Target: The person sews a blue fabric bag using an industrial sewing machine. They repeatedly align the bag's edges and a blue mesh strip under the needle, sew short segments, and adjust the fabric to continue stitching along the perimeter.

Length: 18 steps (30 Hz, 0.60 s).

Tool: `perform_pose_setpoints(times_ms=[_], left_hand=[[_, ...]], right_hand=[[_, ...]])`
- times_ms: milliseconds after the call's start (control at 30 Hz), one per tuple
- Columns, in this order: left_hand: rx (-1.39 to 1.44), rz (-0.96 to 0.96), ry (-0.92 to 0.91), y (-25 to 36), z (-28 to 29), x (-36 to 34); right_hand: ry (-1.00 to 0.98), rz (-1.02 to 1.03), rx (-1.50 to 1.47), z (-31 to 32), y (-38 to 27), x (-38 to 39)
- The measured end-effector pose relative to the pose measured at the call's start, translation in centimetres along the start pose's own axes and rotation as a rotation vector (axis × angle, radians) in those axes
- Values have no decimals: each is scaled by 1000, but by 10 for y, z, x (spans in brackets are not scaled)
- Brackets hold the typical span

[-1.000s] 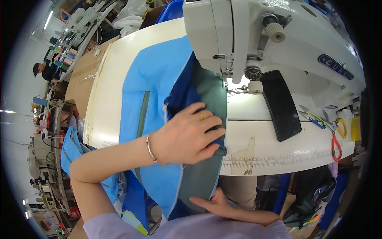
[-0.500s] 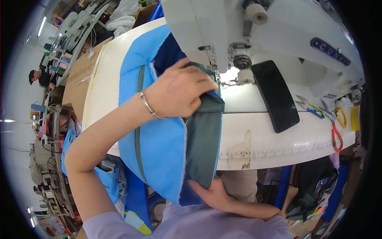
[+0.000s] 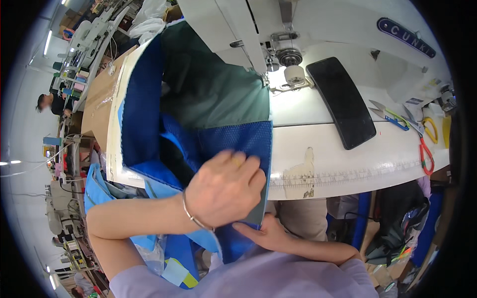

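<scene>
A sewn fabric piece (image 3: 198,94), dark green and navy with a blue mesh panel (image 3: 231,139) and light blue outer cloth, lies spread on the white table (image 3: 338,181). Its right side reaches the presser foot (image 3: 266,84) of the white sewing machine (image 3: 333,22). My left hand (image 3: 223,188), slightly blurred, rests low on the piece with curled fingers; their tips are hidden. My right hand (image 3: 263,231) grips the lower right edge, thumb on top and fingers out of sight underneath.
A black phone (image 3: 342,103) and several scissors (image 3: 426,154) lie right of the needle. Cardboard (image 3: 97,116) extends the table leftward, with more blue fabric (image 3: 97,191) below it. A black bag (image 3: 397,223) is at lower right. A co-worker (image 3: 52,104) is at far left.
The light blue top layer has been folded back, exposing the navy, mesh and green inside. My left hand has moved down toward me from beside the needle. My right hand still grips the edge.
</scene>
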<state>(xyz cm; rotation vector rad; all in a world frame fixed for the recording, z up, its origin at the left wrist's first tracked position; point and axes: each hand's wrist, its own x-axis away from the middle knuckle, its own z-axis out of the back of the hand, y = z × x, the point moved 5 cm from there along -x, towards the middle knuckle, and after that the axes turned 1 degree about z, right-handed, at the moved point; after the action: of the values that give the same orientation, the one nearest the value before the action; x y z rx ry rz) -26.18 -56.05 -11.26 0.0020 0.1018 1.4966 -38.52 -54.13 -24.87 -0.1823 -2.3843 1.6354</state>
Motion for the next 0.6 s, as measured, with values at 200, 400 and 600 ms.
perform_pose_setpoints(times_ms=[200,400,600], left_hand=[[-22,-26,-50,2,-9,1],[-34,-60,-77,-2,-11,-9],[12,-49,-109,-15,-10,-24]], right_hand=[[-115,-237,2,-5,12,21],[-58,-115,34,-5,23,17],[19,-37,30,-1,18,3]])
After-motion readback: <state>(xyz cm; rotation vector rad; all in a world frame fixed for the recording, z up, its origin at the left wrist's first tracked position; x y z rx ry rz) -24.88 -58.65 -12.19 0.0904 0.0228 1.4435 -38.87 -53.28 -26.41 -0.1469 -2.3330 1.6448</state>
